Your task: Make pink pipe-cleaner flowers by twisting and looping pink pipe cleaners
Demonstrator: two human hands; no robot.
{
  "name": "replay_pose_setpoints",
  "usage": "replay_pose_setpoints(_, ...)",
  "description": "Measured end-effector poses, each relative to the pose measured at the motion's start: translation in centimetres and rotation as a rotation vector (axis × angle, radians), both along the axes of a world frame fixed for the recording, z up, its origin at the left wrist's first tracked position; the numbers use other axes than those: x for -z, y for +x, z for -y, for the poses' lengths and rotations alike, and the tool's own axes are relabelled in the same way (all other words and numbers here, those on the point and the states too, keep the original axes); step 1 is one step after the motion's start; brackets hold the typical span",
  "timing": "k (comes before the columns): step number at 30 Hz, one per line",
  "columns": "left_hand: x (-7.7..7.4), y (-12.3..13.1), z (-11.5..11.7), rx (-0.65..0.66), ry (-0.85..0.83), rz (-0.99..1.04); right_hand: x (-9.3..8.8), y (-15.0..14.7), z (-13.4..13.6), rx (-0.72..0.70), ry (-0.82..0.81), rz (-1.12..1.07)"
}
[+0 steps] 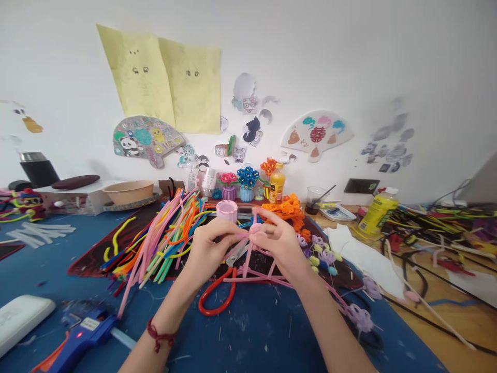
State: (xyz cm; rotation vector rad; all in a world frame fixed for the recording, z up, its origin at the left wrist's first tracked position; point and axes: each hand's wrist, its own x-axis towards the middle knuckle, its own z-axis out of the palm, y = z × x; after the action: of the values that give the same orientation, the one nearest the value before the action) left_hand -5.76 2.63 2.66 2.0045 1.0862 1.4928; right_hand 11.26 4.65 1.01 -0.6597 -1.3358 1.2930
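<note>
Both hands meet over the middle of the table around a pink pipe cleaner (255, 228) bent into small loops. My left hand (215, 239) pinches one end of it between thumb and fingertips. Closed on the looped part is my right hand (278, 243), its index finger raised along a strand that sticks up. Scissors (221, 303) with red handles lie just below, their blades partly hidden by the hands. More pink pipe cleaners (267, 277) lie under the right hand. A small pink pot (227, 210) stands right behind the left hand.
Bundled colourful pipe cleaners (163, 233) lie to the left, with a blue glue gun (83, 331) nearer me. Orange pipe-cleaner pieces (289, 210) and purple flowers (361, 317) lie to the right. A yellow bottle (378, 212) stands at the back right.
</note>
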Motion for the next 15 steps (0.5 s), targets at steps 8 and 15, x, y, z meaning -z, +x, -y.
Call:
replay_pose_setpoints(8, 0.3, 0.6, -0.2, 0.171, -0.487, 0.336, 0.7, -0.8, 0.6, 0.504, 0.659, 0.452)
replay_pose_setpoints(15, 1.2, 1.4, -0.4, 0.287, -0.63, 0.544, 1.4, -1.0, 0.5, 0.46, 0.719, 0.477)
